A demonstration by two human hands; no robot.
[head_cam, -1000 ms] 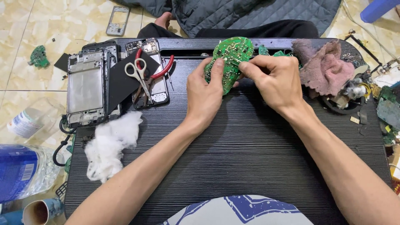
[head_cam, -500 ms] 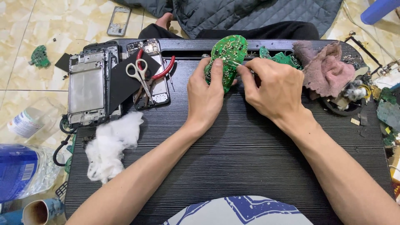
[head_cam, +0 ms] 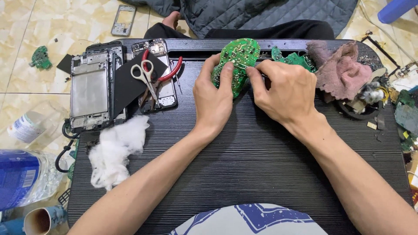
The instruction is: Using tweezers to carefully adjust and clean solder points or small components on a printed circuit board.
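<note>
So the green circuit board [head_cam: 237,58] sits at the far edge of the black lap desk [head_cam: 261,174], propped up on its edge, with its long axis running from near-left up to far-right and its component face tilted toward the camera. The left hand [head_cam: 213,98] has it clamped from the left side, thumb and index finger curled round the lower rim, so that hand is closed on it. The right hand [head_cam: 285,91] is mostly curled, fingertips pinched right at the board's right edge, can't tell if there's a tool in there. A second green board [head_cam: 296,58] lies just behind the right knuckles, with a pinkish rag [head_cam: 342,72] right beside it. Scissors [head_cam: 146,78] and red-handled pliers [head_cam: 167,76] lie on stripped phones [head_cam: 89,91] to the left, and a cotton wad [head_cam: 115,150] is nearer. The middle of the desk has loads of open room
</note>
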